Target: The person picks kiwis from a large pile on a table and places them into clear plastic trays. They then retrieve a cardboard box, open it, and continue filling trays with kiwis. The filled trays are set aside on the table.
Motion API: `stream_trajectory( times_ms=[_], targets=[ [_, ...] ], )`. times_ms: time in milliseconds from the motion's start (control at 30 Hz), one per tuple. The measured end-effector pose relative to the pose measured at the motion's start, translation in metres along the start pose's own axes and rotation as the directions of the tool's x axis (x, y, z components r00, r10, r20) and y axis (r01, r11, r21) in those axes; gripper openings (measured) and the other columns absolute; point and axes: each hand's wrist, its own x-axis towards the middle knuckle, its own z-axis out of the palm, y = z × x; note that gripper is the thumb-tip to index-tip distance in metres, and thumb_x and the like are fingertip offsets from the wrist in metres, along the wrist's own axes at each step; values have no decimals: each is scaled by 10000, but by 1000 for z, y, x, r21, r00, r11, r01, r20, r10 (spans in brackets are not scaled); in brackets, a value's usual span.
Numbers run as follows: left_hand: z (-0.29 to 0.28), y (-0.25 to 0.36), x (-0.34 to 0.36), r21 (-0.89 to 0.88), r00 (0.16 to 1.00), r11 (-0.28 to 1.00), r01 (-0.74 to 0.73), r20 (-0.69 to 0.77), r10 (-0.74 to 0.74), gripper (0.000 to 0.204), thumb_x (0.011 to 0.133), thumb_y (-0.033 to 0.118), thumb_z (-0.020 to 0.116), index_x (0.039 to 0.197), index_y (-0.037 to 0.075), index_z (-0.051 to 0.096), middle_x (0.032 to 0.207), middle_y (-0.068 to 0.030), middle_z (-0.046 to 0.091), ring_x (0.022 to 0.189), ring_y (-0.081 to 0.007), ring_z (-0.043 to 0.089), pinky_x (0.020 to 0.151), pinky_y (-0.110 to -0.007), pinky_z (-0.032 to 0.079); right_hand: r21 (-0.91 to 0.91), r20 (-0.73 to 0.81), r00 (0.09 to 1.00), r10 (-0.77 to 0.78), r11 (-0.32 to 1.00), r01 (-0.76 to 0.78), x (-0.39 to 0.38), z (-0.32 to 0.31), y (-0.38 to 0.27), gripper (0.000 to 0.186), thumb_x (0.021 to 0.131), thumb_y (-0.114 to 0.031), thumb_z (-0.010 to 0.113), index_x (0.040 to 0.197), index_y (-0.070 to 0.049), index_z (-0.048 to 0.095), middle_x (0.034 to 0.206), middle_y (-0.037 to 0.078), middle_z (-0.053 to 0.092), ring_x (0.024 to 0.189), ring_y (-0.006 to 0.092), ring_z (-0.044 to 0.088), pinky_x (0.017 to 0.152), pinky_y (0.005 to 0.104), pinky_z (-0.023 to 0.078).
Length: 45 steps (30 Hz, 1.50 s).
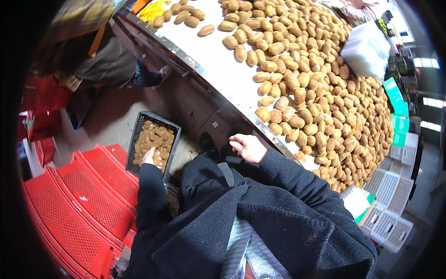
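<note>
Many brown kiwifruit are spread over a white table ahead and to the right. On the floor at the left stands a black plastic crate with more kiwifruit in it. Over the crate's near part is my left hand, its fingers apart; no fruit shows clearly in its grasp. My right hand hovers in front of me, beside the table's near edge and touching nothing. Its fingers are curled in, and I see nothing between them.
Stacked red perforated crates fill the lower left. Another person stands at the upper left by the table. A block of white translucent packaging sits among the fruit. Green boxes and light grey crates stand beyond the table's right side.
</note>
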Motion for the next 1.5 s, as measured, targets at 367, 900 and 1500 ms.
stream_trajectory(
  times_ms=[367,900,1500],
  targets=[
    [248,25,-160,231,759,912,-338,640,119,402,1065,375,509,1130,13,672,665,-63,565,414,-196,527,345,-330,390,236,-396,918,33,969,67,-56,-26,10,252,1037,-197,590,1184,-16,687,811,94,722,675,176,671,671,329,551],
    [412,-22,-185,291,646,827,-482,755,111,541,973,117,674,1444,-38,458,1230,-161,611,1010,-272,695,744,-415,652,-38,-746,649,-151,982,184,-104,-115,59,193,1000,-111,614,1138,-3,696,860,120,722,781,204,716,719,321,554],
    [447,-36,-171,436,486,633,-640,867,-107,455,988,156,699,1379,-29,558,1195,-101,696,1071,-187,691,876,-345,607,-231,-905,372,-206,973,-23,-139,-129,85,152,950,-122,652,1054,-38,724,998,115,741,864,289,727,746,365,598]
  ],
)
